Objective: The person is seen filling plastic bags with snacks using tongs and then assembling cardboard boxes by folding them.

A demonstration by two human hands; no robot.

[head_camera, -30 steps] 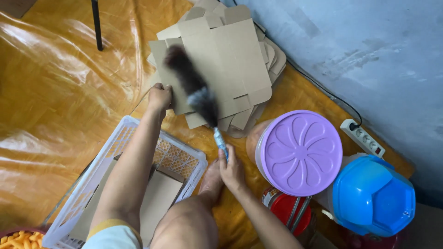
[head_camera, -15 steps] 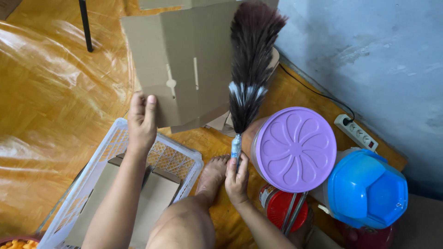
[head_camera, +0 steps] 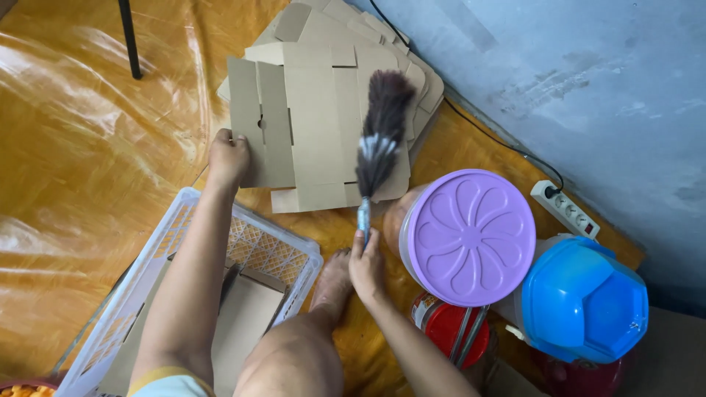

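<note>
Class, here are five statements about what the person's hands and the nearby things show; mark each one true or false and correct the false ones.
1. The right hand holds a feather duster by its handle. True.
2. The left hand grips the white plastic basket. False: it holds the edge of a flat cardboard sheet.
3. The duster's feathers lie over the cardboard. True.
4. The purple lid has a flower pattern. True.
5. The blue container stands left of the basket. False: it is at the far right, beside the purple-lidded one.
</note>
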